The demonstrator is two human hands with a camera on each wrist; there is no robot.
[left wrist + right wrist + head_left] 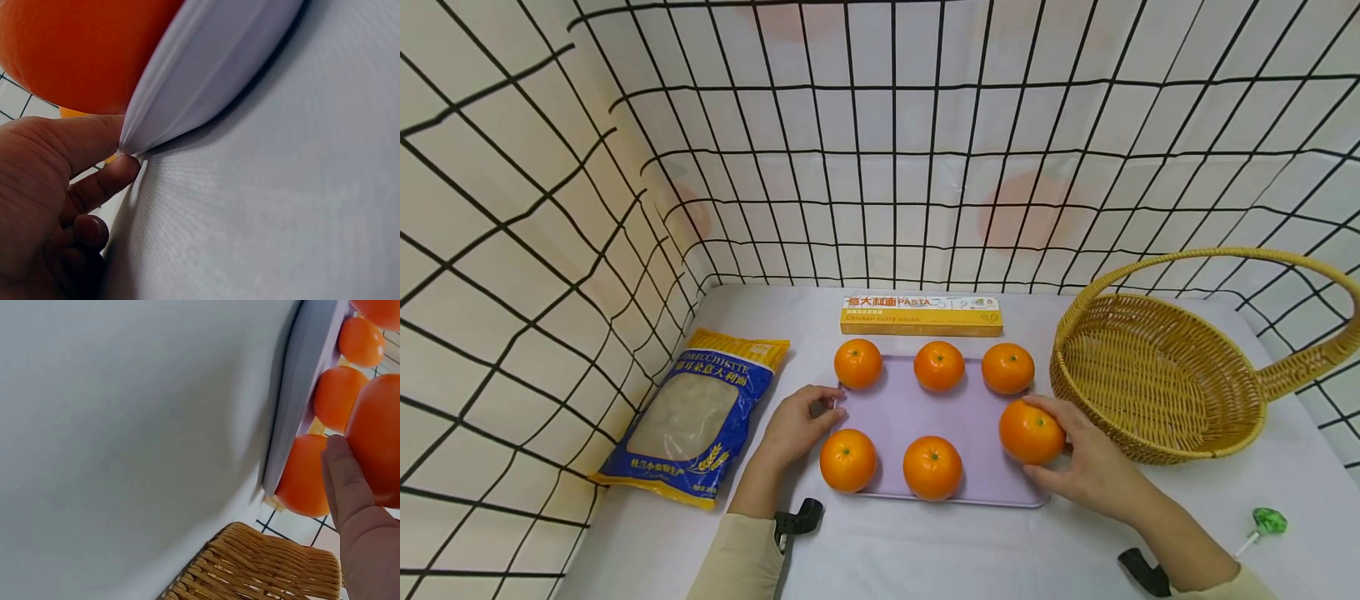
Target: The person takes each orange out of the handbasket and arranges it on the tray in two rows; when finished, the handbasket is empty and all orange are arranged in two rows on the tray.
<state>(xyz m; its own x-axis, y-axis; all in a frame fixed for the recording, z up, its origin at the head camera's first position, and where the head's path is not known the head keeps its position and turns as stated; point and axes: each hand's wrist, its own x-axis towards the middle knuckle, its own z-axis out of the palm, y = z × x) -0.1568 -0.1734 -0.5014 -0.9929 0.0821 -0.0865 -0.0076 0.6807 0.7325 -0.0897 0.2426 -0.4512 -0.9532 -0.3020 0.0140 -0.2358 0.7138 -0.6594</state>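
My left hand is at the left edge of a shallow lilac tray; in the left wrist view its thumb and index finger pinch the tray's rim. At the tray's right side my right hand grips an orange between thumb and fingers. In the right wrist view this held orange appears raised off the tray. Three oranges stand along the back of the tray, among them a middle one. Two more, a left one and a middle one, sit along the front.
A wicker basket with a tall handle stands right of the tray. Behind the tray lies a yellow and white pasta box. A blue and yellow pasta bag lies at left, a green lollipop at front right. Black wire grid walls surround the table.
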